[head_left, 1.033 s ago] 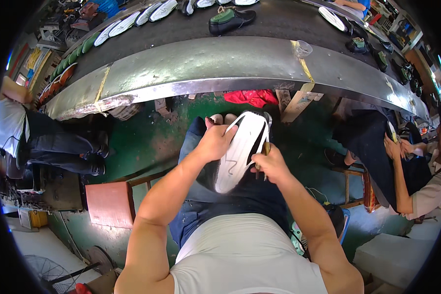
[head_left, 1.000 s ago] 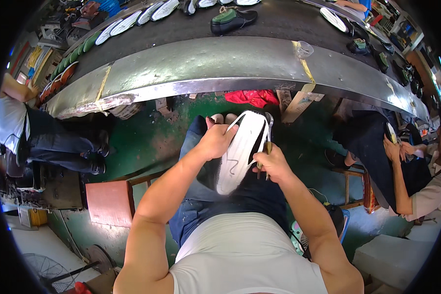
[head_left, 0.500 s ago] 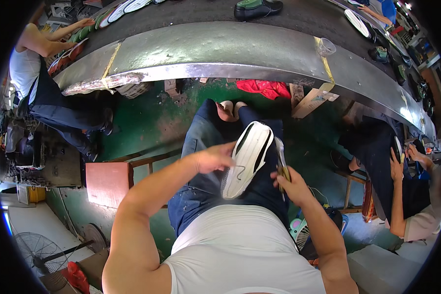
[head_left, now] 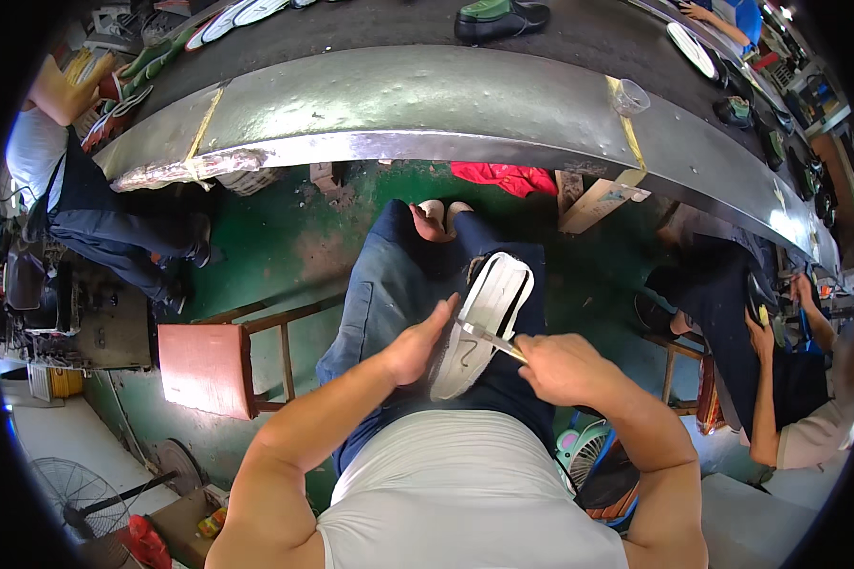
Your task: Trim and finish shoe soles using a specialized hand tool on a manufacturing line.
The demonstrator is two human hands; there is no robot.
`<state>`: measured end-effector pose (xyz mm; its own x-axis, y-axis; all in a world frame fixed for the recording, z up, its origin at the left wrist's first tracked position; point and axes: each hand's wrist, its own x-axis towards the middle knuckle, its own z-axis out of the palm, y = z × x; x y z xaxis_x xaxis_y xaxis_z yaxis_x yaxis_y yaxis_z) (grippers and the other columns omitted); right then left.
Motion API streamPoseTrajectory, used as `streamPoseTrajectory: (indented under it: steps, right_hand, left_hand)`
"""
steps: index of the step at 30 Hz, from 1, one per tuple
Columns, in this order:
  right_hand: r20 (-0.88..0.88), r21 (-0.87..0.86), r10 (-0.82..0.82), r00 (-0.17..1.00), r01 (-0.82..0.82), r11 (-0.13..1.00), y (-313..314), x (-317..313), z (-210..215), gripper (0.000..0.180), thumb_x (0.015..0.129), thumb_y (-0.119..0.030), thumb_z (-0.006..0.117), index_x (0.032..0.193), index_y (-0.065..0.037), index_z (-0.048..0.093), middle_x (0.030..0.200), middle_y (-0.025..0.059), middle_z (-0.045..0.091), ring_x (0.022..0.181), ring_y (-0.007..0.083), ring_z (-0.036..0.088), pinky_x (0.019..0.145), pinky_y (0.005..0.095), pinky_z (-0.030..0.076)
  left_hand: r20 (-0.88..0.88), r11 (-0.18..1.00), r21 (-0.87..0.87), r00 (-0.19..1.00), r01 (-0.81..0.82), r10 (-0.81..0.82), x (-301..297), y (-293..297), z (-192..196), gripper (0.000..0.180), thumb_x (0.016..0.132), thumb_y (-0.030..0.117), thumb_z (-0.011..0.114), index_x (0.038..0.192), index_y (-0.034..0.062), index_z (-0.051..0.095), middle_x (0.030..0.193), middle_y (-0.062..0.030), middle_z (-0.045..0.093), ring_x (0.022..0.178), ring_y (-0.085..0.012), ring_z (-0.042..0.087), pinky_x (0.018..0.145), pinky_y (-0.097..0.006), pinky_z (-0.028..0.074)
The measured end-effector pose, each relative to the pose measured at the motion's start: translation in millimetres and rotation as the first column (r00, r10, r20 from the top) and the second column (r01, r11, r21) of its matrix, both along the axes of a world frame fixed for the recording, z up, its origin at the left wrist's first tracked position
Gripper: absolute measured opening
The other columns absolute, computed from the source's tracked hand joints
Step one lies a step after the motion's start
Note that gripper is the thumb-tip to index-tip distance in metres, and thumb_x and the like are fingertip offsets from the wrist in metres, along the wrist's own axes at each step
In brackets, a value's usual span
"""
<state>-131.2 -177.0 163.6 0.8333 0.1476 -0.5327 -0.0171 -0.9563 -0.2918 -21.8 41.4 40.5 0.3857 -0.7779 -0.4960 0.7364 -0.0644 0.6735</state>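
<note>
A shoe (head_left: 491, 302) rests on my lap with its white underside facing up. A dark curved line shows on the part of it closer to my body. Against the shoe's left edge lies my left hand (head_left: 419, 347), gripping it there, with several fingers hidden behind its side. My right hand (head_left: 567, 368) is wrapped round the yellowish handle of a metal hand tool (head_left: 489, 339). The tool's metal end reaches across the underside towards my left fingers; its exact kind is not clear.
Ahead runs a metal-edged conveyor (head_left: 370, 100) carrying a dark shoe (head_left: 501, 19) with green on it. A stool with a reddish-brown seat (head_left: 204, 365) stands left. People work at both sides. A green fan (head_left: 586, 446) sits by my right hip, a larger fan (head_left: 78, 493) lower left.
My right hand has brought the tool leftward from beside the shoe to across its underside. My left hand has moved down along the shoe's left edge. The shoe has shifted slightly towards me.
</note>
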Motion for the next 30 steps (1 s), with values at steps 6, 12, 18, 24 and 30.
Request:
streamPoseTrajectory:
  steps: [6,12,18,24,30]
  right_hand:
    - [0.055,0.42,-0.355,0.933,0.301,0.856,32.0,-38.8,-62.5,0.034,0.09,-0.016,0.064,0.119,0.0,0.053,0.104,0.0247,0.063,0.097,0.0417,0.063,0.084,0.0491,0.051]
    - [0.329,0.242,-0.291,0.898,0.217,0.945,-0.5,-27.3,-44.3,0.056,0.089,-0.011,0.066,0.135,0.013,0.045,0.127,0.0293,0.058,0.117,0.0434,0.058,0.101,0.044,0.048]
    - [0.277,0.33,-0.477,0.834,0.384,0.863,-3.5,-39.9,-77.4,0.024,0.093,-0.016,0.062,0.111,-0.002,0.056,0.098,0.0235,0.065,0.088,0.0429,0.064,0.078,0.0463,0.054]
    - [-0.451,0.463,-0.585,0.674,0.737,0.492,-38.6,-17.6,-30.1,0.024,0.1,-0.021,0.055,0.109,0.0,0.06,0.088,0.0142,0.065,0.081,0.0252,0.068,0.077,0.038,0.053]
    - [0.18,0.519,-0.585,0.791,0.428,0.74,-27.9,-6.3,-88.0,0.03,0.102,-0.026,0.051,0.111,0.002,0.059,0.089,0.0231,0.066,0.084,0.0431,0.065,0.079,0.0452,0.052]
  left_hand:
    - [0.544,0.879,0.416,0.839,-0.236,-0.032,-7.0,-19.5,-27.4,0.063,0.109,0.047,0.025,0.141,0.0001,0.054,0.132,-0.0234,0.063,0.127,-0.0329,0.058,0.109,-0.036,0.04]
    - [0.723,0.866,0.451,0.657,-0.216,-0.213,-6.4,-19.5,-1.9,0.05,0.108,0.033,0.032,0.141,0.0008,0.052,0.133,-0.0273,0.059,0.124,-0.0441,0.055,0.107,-0.043,0.044]
    - [0.942,0.947,0.287,0.224,-0.144,-0.251,-6.5,-20.2,-9.2,0.051,0.104,0.024,0.046,0.153,0.0121,0.037,0.153,-0.0262,0.038,0.116,-0.0453,0.061,0.1,-0.043,0.05]
    - [0.785,0.803,0.593,0.174,0.063,-0.594,13.4,-35.6,26.5,0.059,0.104,0.026,0.046,0.159,0.0245,0.024,0.159,-0.0265,0.026,0.106,-0.0455,0.065,0.093,-0.044,0.055]
    - [0.632,0.628,0.763,0.023,0.153,-0.774,17.2,-49.6,60.4,0.064,0.102,0.037,0.049,0.159,0.024,0.023,0.157,-0.0321,0.025,0.103,-0.0502,0.065,0.092,-0.048,0.055]
